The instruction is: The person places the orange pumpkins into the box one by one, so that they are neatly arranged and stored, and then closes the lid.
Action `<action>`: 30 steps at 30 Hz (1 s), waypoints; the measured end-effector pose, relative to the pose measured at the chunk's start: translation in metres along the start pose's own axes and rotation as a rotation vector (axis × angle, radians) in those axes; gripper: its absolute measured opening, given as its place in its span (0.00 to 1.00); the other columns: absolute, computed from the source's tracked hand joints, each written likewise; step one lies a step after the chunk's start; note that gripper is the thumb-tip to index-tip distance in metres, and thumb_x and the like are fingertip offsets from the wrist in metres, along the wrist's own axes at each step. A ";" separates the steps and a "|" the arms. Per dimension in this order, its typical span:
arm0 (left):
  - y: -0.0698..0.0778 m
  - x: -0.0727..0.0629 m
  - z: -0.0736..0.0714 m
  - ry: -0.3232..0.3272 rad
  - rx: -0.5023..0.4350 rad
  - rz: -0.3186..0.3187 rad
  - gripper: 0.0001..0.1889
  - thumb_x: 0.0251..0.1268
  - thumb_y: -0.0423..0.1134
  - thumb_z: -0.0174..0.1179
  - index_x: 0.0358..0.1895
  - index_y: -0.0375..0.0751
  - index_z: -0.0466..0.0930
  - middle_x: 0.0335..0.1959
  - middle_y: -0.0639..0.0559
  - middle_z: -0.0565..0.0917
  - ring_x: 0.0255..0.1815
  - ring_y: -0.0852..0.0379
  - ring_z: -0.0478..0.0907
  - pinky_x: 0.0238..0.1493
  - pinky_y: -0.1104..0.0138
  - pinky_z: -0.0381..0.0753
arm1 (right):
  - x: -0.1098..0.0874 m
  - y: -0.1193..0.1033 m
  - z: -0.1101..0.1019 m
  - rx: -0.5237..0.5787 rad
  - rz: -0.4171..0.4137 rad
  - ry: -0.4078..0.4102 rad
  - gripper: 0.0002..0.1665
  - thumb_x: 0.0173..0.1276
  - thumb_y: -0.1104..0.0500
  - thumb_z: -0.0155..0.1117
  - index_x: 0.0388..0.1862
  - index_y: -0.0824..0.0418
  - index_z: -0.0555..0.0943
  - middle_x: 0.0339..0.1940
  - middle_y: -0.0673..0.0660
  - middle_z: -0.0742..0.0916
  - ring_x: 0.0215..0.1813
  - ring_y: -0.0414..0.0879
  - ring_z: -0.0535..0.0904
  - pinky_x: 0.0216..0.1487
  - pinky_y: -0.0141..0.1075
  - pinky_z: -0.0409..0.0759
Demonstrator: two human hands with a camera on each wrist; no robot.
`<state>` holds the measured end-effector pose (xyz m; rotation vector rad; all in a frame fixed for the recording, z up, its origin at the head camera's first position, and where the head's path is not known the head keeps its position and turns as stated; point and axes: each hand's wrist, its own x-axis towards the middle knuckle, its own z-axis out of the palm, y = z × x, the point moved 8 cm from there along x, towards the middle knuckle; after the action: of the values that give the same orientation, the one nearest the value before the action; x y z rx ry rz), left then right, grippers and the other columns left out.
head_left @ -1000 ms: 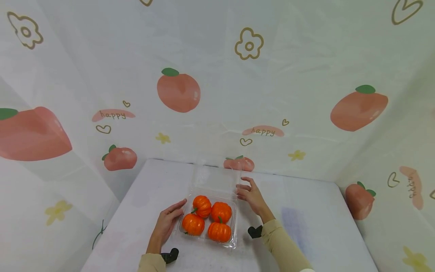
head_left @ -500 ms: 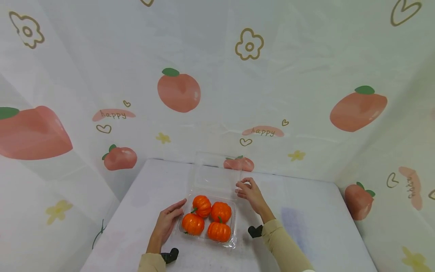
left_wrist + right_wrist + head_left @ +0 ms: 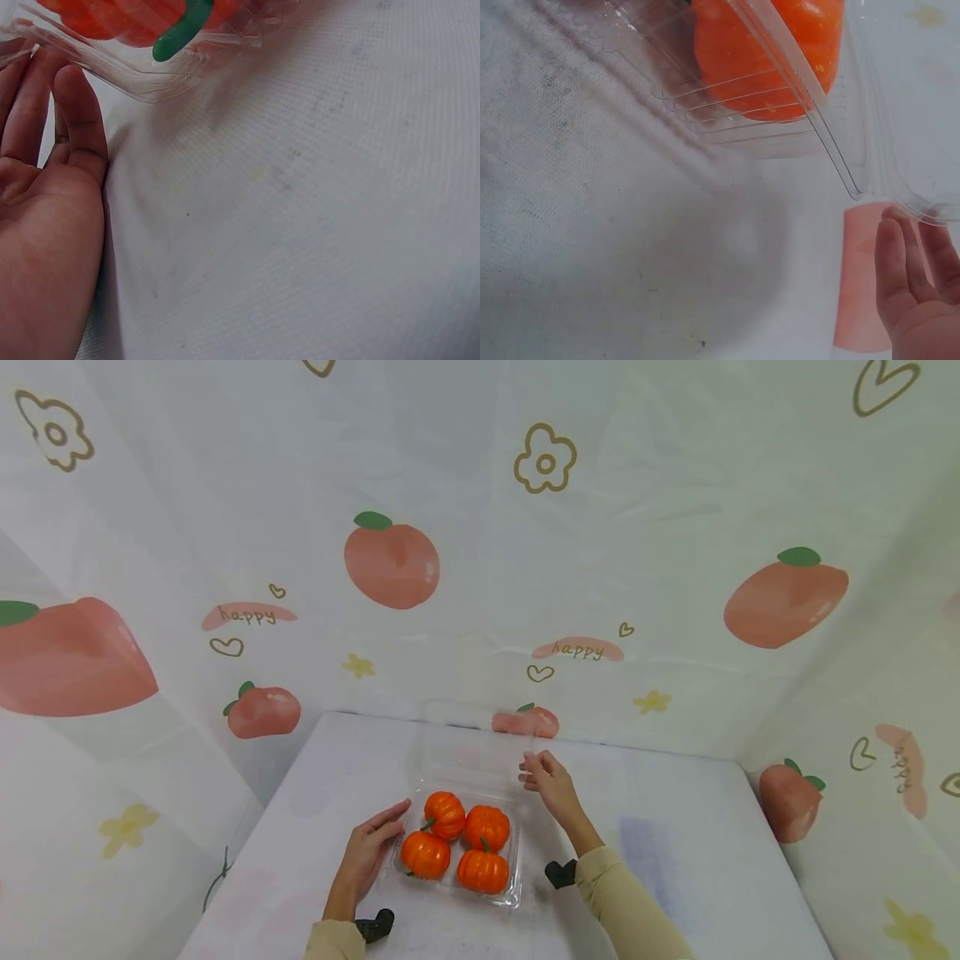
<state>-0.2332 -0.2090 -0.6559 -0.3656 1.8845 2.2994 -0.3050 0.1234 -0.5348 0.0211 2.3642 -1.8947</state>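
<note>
Several small orange pumpkins (image 3: 483,871) with green stems sit in the base of a clear plastic clamshell box (image 3: 516,883). Its transparent lid (image 3: 471,758) stands raised at the back, hard to make out against the cloth. My left hand (image 3: 367,852) rests along the box's left side, fingers extended against the plastic wall, as the left wrist view also shows. At the lid's right edge is my right hand (image 3: 553,783); in the right wrist view its fingers (image 3: 892,259) touch the lid's rim from outside. The right thumb is hidden there.
A white cloth-covered table (image 3: 697,843) lies under the box. Behind it hangs a pale backdrop (image 3: 465,452) with printed peaches, flowers and hearts. A dark strap piece shows by each wrist, and a thin green cord (image 3: 219,878) hangs at the left table edge.
The raised lid has shifted slightly. My right hand stays at its edge, the fingers drawn closer together than before. The left hand, box base and pumpkins hold their places.
</note>
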 end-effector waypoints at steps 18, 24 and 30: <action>-0.002 0.002 -0.001 0.015 0.009 -0.001 0.27 0.69 0.42 0.64 0.70 0.39 0.76 0.59 0.67 0.86 0.59 0.79 0.78 0.58 0.81 0.77 | -0.003 0.024 -0.001 -0.140 -0.137 0.015 0.24 0.81 0.42 0.51 0.52 0.60 0.83 0.51 0.61 0.88 0.52 0.55 0.84 0.57 0.42 0.86; -0.002 0.000 -0.001 0.022 0.016 0.006 0.27 0.69 0.42 0.64 0.69 0.39 0.76 0.60 0.66 0.86 0.58 0.79 0.78 0.57 0.82 0.77 | -0.010 0.028 -0.005 -0.254 -0.138 0.022 0.24 0.79 0.39 0.51 0.52 0.54 0.84 0.48 0.57 0.88 0.47 0.48 0.80 0.49 0.37 0.80; 0.002 -0.001 0.001 0.019 0.049 0.022 0.27 0.70 0.43 0.63 0.69 0.39 0.76 0.65 0.59 0.83 0.58 0.80 0.78 0.57 0.82 0.77 | -0.018 0.024 -0.008 -0.297 -0.234 0.031 0.13 0.79 0.46 0.55 0.40 0.52 0.81 0.58 0.55 0.89 0.49 0.47 0.83 0.48 0.36 0.80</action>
<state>-0.2324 -0.2085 -0.6535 -0.3642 1.9599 2.2664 -0.2855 0.1377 -0.5547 -0.2642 2.7487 -1.6143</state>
